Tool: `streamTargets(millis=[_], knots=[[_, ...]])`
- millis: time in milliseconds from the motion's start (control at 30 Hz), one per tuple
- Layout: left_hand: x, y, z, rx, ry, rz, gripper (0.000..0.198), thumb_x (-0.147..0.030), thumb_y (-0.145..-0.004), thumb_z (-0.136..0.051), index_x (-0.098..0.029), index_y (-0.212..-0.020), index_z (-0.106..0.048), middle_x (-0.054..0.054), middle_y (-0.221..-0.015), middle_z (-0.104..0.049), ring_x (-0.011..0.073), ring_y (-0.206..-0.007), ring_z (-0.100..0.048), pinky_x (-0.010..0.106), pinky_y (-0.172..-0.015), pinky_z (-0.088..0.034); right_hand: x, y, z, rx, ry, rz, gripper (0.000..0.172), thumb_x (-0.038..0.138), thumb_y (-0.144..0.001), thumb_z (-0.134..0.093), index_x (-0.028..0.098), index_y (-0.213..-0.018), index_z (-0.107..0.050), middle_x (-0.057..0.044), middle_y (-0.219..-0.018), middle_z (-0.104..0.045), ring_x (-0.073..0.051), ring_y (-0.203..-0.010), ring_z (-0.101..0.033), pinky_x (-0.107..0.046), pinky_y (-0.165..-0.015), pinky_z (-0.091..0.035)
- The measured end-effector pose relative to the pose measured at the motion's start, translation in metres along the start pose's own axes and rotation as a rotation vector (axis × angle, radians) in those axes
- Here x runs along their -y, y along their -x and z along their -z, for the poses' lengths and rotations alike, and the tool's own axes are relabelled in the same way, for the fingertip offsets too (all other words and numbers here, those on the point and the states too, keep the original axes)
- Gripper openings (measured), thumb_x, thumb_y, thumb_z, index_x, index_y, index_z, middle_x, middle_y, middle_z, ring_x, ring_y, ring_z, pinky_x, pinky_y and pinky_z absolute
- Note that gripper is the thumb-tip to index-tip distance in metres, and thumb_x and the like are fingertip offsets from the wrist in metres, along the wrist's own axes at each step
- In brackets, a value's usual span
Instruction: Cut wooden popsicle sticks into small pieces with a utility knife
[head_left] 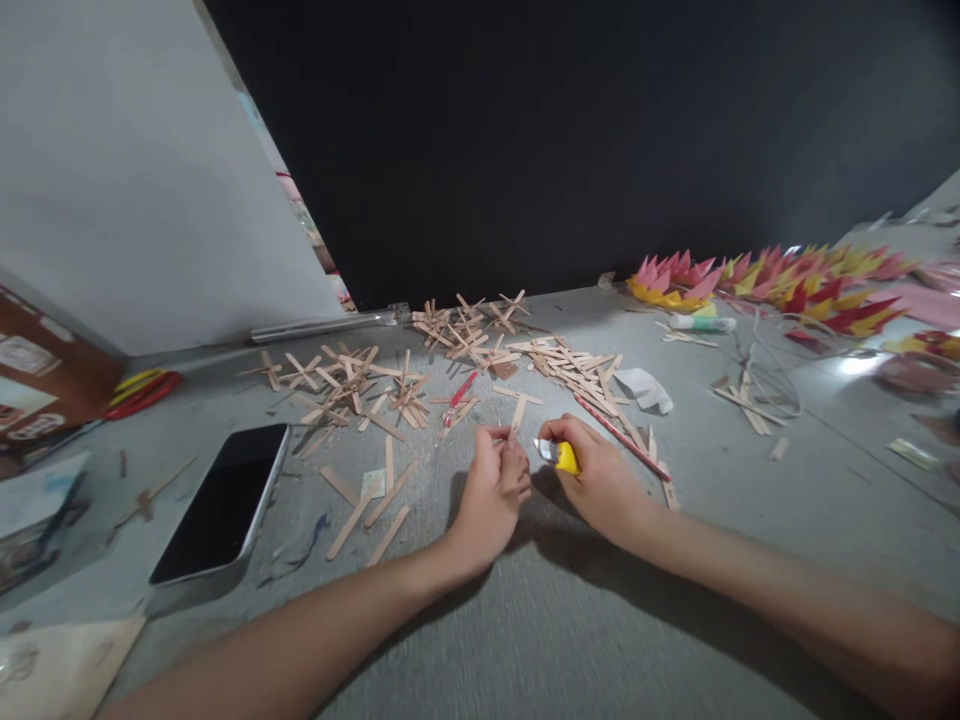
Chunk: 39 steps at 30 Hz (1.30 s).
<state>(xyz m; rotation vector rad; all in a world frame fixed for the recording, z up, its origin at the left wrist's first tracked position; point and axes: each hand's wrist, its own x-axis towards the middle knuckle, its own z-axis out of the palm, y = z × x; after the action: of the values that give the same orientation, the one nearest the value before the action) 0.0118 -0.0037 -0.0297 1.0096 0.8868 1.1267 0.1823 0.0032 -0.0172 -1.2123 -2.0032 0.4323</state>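
Note:
Between the fingertips of my left hand (495,485) is a wooden craft stick (517,416), pointing away from me. Its far end meets another stick (531,399) lying crosswise, forming a T; I cannot tell whether they are joined. My right hand (600,485) is wrapped round a yellow utility knife (564,458), its metal tip pointing left towards the left fingers, a small gap apart. Just beyond my hands lie a heap of loose craft sticks (574,368) and several star-shaped bundles of crossed sticks (349,378). A red-and-white striped rod (622,438) rests beside the right hand.
A phone (225,505) lies at left, near red-and-yellow scissor-like handles (144,392) and a brown box (52,370). A red pen-like object (461,392) sits among the sticks. Pink and yellow paper flowers (675,282), a glue tube (702,323) and crumpled white paper (643,390) are at right.

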Motion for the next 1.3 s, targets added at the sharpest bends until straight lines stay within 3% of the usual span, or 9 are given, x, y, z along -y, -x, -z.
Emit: streamTargets(millis=[200,400,633,733,867,1033,1167,1300], knots=[[-0.006,-0.001,-0.002,-0.010,0.094,-0.101,0.040,-0.060,-0.101,-0.059,-0.026,-0.103,-0.037,-0.009,-0.070,-0.046,0.0092,-0.054,-0.041,0.021,-0.052,-0.036,-0.008,-0.003,0.007,-0.040,-0.027,-0.153,0.007,0.025,-0.099,-0.058,0.023,-0.102,-0.064,-0.004,-0.094,-0.072,-0.022,-0.081,-0.066,-0.033,-0.074,-0.051],[-0.005,-0.001,-0.001,-0.010,0.117,-0.123,0.034,-0.054,-0.105,-0.057,-0.026,-0.102,-0.037,-0.009,-0.070,-0.047,0.0088,-0.055,-0.041,0.021,-0.052,-0.037,-0.001,-0.001,0.014,-0.035,-0.070,-0.164,0.017,0.039,-0.104,-0.057,0.023,-0.099,-0.061,-0.002,-0.084,-0.066,-0.019,-0.073,-0.060,-0.032,-0.068,-0.047],[-0.006,0.000,-0.001,-0.011,0.136,-0.122,0.036,-0.055,-0.104,-0.059,-0.026,-0.101,-0.038,-0.009,-0.069,-0.047,0.0085,-0.055,-0.041,0.021,-0.053,-0.037,0.007,0.004,0.012,0.002,-0.159,-0.174,0.014,0.033,-0.106,-0.052,0.025,-0.116,-0.046,-0.002,-0.091,-0.059,-0.018,-0.069,-0.054,-0.032,-0.064,-0.046],[-0.007,0.001,0.000,-0.001,0.098,-0.086,0.035,-0.054,-0.102,-0.061,-0.025,-0.101,-0.041,-0.010,-0.068,-0.045,0.0080,-0.053,-0.039,0.020,-0.051,-0.035,0.005,0.003,0.012,-0.032,-0.218,-0.166,0.014,0.034,-0.107,-0.051,0.025,-0.117,-0.047,-0.003,-0.092,-0.058,-0.019,-0.073,-0.055,-0.033,-0.066,-0.047],[-0.007,0.003,0.000,0.025,0.017,-0.008,0.034,-0.052,-0.099,-0.066,-0.022,-0.097,-0.051,-0.010,-0.063,-0.041,0.0063,-0.049,-0.034,0.019,-0.047,-0.032,0.001,-0.004,0.019,-0.112,-0.200,-0.232,0.026,0.042,-0.106,-0.054,0.025,-0.127,-0.054,-0.001,-0.089,-0.058,-0.019,-0.072,-0.054,-0.033,-0.066,-0.045],[-0.010,0.002,0.000,0.014,0.048,-0.002,0.033,-0.049,-0.095,-0.072,-0.020,-0.095,-0.056,-0.010,-0.060,-0.043,0.0065,-0.047,-0.037,0.019,-0.045,-0.035,-0.002,-0.013,0.026,-0.018,-0.088,-0.305,0.029,0.049,-0.104,-0.057,0.022,-0.093,-0.064,0.000,-0.078,-0.061,-0.018,-0.072,-0.053,-0.032,-0.065,-0.041],[-0.015,-0.001,-0.001,-0.038,0.106,-0.046,0.034,-0.049,-0.093,-0.074,-0.020,-0.090,-0.057,-0.011,-0.053,-0.042,0.0076,-0.045,-0.039,0.021,-0.046,-0.042,0.004,-0.012,0.022,0.002,-0.189,-0.326,0.031,0.048,-0.103,-0.058,0.022,-0.087,-0.063,0.002,-0.072,-0.054,-0.016,-0.067,-0.048,-0.029,-0.061,-0.039],[-0.016,0.000,-0.001,-0.020,0.004,-0.028,0.037,-0.050,-0.088,-0.080,-0.015,-0.097,-0.071,-0.007,-0.054,-0.049,0.0080,-0.044,-0.045,0.022,-0.046,-0.042,0.015,-0.010,0.017,-0.004,-0.289,-0.377,0.033,0.048,-0.102,-0.057,0.021,-0.082,-0.061,0.003,-0.067,-0.049,-0.015,-0.062,-0.044,-0.029,-0.056,-0.036]])
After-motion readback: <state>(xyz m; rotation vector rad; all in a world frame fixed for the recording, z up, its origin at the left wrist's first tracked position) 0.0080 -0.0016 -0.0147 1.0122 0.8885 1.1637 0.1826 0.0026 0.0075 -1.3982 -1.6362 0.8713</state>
